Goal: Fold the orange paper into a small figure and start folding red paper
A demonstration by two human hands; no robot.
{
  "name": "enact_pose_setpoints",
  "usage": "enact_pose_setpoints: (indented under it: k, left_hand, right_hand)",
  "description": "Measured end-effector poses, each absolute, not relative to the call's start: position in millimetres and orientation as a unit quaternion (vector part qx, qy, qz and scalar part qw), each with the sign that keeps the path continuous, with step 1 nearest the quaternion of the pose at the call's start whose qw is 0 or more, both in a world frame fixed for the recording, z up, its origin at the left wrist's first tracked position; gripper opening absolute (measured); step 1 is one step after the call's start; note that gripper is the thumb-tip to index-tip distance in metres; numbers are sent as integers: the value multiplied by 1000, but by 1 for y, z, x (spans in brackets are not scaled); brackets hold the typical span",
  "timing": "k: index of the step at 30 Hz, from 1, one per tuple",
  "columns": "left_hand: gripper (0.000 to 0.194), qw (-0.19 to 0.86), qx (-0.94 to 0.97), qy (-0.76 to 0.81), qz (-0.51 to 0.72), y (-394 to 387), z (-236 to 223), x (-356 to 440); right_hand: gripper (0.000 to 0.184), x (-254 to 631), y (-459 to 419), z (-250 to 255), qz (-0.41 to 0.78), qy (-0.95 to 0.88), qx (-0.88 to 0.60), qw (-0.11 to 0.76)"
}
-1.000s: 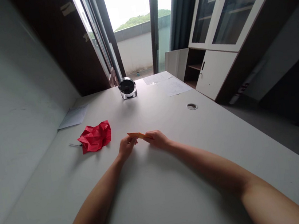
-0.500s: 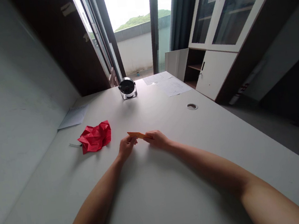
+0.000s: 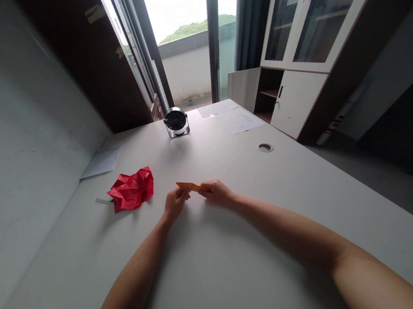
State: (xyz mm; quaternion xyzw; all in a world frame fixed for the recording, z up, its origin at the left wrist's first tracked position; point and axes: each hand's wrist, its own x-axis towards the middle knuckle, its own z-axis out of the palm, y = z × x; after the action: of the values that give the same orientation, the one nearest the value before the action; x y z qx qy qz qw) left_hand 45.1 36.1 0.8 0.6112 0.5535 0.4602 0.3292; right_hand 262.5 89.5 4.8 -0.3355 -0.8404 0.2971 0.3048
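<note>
A small folded orange paper [image 3: 190, 186] lies low over the white table [image 3: 219, 254], pinched from both ends. My left hand [image 3: 175, 203] grips its left part with curled fingers. My right hand [image 3: 217, 192] closes on its right part. Both forearms stretch forward over the tabletop. To the left of my left hand rests a crumpled, creased red paper [image 3: 132, 188], apart from both hands.
A small round black and silver device [image 3: 176, 121] stands at the table's far end. White sheets [image 3: 101, 160] lie at the left, more papers [image 3: 232, 115] at the far right. A cable hole [image 3: 265, 147] sits right of centre. A cabinet [image 3: 298, 97] stands beyond the table.
</note>
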Motion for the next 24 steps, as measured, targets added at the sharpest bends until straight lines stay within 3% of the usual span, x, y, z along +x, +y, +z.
enact_pose_setpoints:
  k: [5, 12, 24]
  left_hand:
    - [36, 333, 616, 550, 455, 35, 3, 45]
    - [34, 328, 622, 547, 454, 34, 4, 46]
    - [34, 325, 624, 554, 444, 33, 6, 47]
  right_hand:
    - [14, 262, 88, 6, 313, -827, -348, 310]
    - [27, 262, 88, 4, 324, -821, -351, 313]
    - [29, 263, 88, 5, 310, -824, -354, 316]
